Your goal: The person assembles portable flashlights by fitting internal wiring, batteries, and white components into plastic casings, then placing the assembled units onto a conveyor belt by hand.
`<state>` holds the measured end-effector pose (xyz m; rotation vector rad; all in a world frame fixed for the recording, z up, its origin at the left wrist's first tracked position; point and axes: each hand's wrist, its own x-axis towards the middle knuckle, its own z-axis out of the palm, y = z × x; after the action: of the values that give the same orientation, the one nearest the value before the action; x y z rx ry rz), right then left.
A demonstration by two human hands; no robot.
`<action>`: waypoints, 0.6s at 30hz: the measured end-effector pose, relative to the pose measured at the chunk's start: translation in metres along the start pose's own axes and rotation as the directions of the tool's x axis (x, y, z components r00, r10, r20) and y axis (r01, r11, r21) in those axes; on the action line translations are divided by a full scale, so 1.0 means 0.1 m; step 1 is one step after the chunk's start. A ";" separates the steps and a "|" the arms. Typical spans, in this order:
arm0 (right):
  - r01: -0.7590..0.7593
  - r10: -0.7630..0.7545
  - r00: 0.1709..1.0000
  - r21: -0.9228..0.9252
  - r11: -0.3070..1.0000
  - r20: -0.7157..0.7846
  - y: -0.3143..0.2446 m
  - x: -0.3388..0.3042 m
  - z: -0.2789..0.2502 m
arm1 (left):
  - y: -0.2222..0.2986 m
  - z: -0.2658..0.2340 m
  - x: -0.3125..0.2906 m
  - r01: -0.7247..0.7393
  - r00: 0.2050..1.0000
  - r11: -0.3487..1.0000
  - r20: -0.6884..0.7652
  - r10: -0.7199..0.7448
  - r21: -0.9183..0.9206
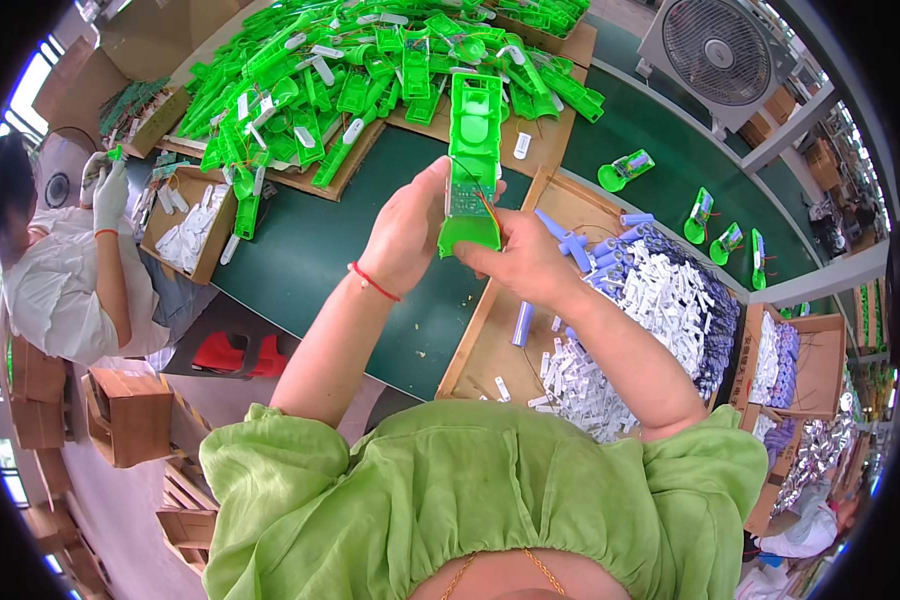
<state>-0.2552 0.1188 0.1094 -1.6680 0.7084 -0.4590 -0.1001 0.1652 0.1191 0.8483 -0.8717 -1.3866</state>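
Note:
Between my two hands, upright over the table, is a bright green plastic housing (475, 128) with an open hollow side facing me. A small green circuit board (466, 201) with thin red, yellow and dark wires sits in its lower half. My left hand (407, 222), a red cord at its wrist, grips the left edge. From the right, my right hand (526, 252) holds the lower end, thumb at the bottom lip. Some fingers of both hands are hidden behind the housing. Below my right forearm lie blue cylindrical cells (523, 324) and many small white plastic pieces (660, 290).
A big heap of green housings (310, 90) covers the far side of the green table (310, 262). Several wired housings (626, 170) lie at the right, below a fan (718, 55). A gloved co-worker (80, 270) sits at the left beside a box of white parts (222, 215).

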 end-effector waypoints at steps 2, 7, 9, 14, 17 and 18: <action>0.072 -0.075 0.995 -0.045 0.996 -0.063 0.00 -0.06 0.01 | 0.04 0.06 -0.01 0.060 0.998 0.993 0.042 -0.056 -0.106; 0.156 -0.181 0.975 -0.182 0.971 -0.127 0.00 -0.16 0.11 | -0.02 0.17 -0.06 0.067 0.995 0.974 0.080 -0.051 -0.218; 0.139 -0.168 0.976 -0.199 0.970 -0.138 -0.02 -0.20 0.12 | 0.02 0.20 -0.12 0.018 0.999 0.999 0.039 -0.016 -0.046; 0.455 -0.411 0.878 0.161 0.876 -0.245 0.20 -0.31 0.19 | 0.05 0.27 -0.16 0.033 0.999 0.997 -0.018 -0.034 -0.065; 0.008 -0.038 0.995 0.291 0.957 0.097 0.43 -0.51 0.25 | 0.03 0.21 -0.11 -0.007 0.999 0.998 -0.046 0.004 -0.068; 0.008 -0.036 0.995 0.294 0.956 0.089 0.44 -0.60 0.28 | 0.00 0.20 -0.09 -0.029 0.998 0.998 -0.049 0.026 -0.063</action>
<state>-0.2901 0.1752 0.0647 -1.4087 0.5249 -0.4745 -0.1179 0.1738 0.1279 0.8149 -0.7957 -1.3582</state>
